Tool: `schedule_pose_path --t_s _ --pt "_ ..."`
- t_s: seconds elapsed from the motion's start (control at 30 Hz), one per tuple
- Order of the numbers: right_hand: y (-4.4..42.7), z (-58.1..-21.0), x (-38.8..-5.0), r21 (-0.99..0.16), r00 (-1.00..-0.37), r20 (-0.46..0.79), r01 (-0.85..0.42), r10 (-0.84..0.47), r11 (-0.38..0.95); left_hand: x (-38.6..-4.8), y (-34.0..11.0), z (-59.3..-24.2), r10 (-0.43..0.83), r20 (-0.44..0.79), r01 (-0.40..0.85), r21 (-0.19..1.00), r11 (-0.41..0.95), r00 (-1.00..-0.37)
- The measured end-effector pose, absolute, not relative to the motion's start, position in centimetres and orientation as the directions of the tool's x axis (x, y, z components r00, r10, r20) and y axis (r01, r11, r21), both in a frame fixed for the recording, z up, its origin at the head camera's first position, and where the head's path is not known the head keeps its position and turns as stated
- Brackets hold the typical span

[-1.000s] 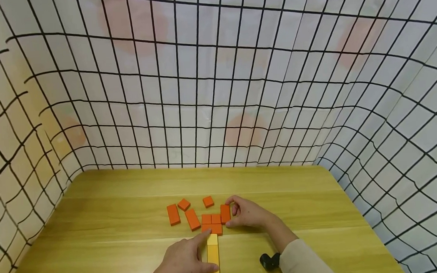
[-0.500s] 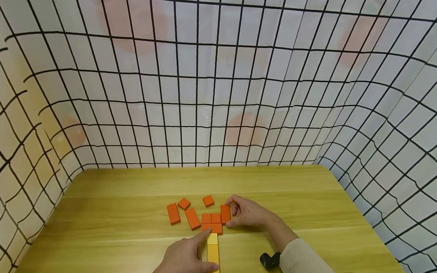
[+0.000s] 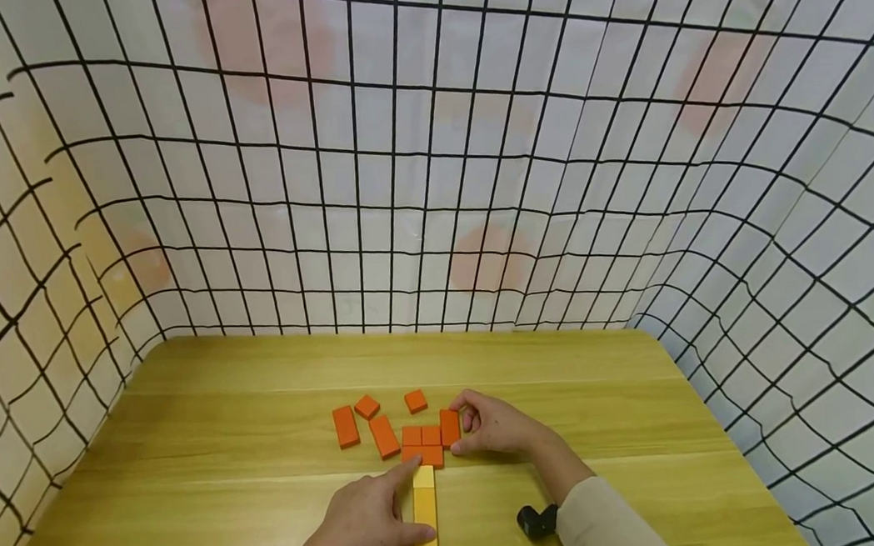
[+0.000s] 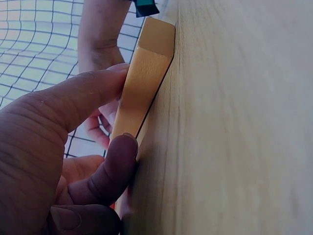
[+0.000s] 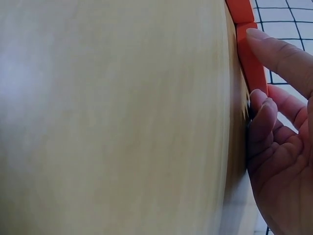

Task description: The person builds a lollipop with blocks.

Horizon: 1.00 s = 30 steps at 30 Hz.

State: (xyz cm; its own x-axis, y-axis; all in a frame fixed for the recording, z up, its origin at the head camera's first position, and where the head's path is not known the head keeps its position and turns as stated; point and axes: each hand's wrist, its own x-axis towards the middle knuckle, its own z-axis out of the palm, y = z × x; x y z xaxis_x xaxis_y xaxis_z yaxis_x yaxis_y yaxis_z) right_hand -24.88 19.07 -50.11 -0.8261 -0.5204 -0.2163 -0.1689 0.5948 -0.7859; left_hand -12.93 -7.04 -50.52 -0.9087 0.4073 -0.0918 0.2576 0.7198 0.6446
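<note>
In the head view, my left hand [image 3: 358, 520] has its thumb on a long yellow block [image 3: 424, 508] and its index fingertip at an orange block [image 3: 433, 457] lying crosswise. A short pale yellow block [image 3: 423, 476] lies between them. Beyond the crosswise block sit two small orange squares [image 3: 421, 435]. My right hand [image 3: 499, 426] pinches the ends of an orange block [image 3: 450, 427] standing lengthwise beside the squares. The left wrist view shows the yellow block [image 4: 139, 78] against thumb and finger; the right wrist view shows the pinched orange block [image 5: 252, 58].
Left of the cluster lie two loose orange oblongs [image 3: 346, 427] [image 3: 384, 437] and a small orange piece [image 3: 367, 407]; another [image 3: 416, 401] lies behind it. A black object [image 3: 536, 522] is beside the right sleeve. Black mesh [image 3: 420, 249] surrounds the wooden table [image 3: 229, 436].
</note>
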Motion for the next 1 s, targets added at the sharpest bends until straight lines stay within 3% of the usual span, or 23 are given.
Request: schedule_pose_path --t_s 1.0 --pt "18.73 -49.88 -24.85 -0.785 -0.829 -0.239 -0.141 -0.505 0.603 -12.75 -7.28 -50.64 0.415 -0.051 0.27 0.685 0.676 -0.908"
